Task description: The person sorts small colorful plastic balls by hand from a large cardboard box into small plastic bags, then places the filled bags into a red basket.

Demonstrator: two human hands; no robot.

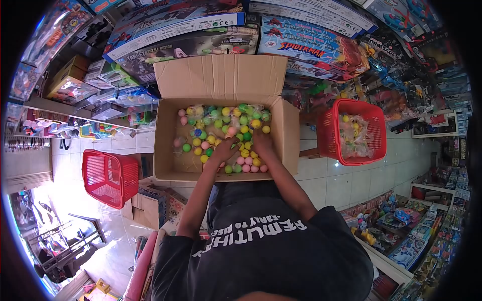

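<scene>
An open cardboard box (221, 90) in front of me holds many small plastic balls in pink, yellow and green. Some balls lie loose, like the green ball (187, 147); others sit in clear plastic bags (256, 112) along the far side. Both of my hands reach into the box. My left hand (226, 148) is over the middle of the balls, fingers curled in and closed on something I cannot make out. Just to its right, my right hand (262, 142) bends down among yellow balls, its fingertips partly hidden. A cluster of pink balls (246, 168) lies below my hands.
On the right, a red basket (327, 133) contains clear bags of colourful balls. Another red basket (123, 175) stands left of the box on the tiled floor (108, 226). Boxed toys, including a Spiderman box (311, 47), are stacked behind. Toy shelves (396, 220) line the right side.
</scene>
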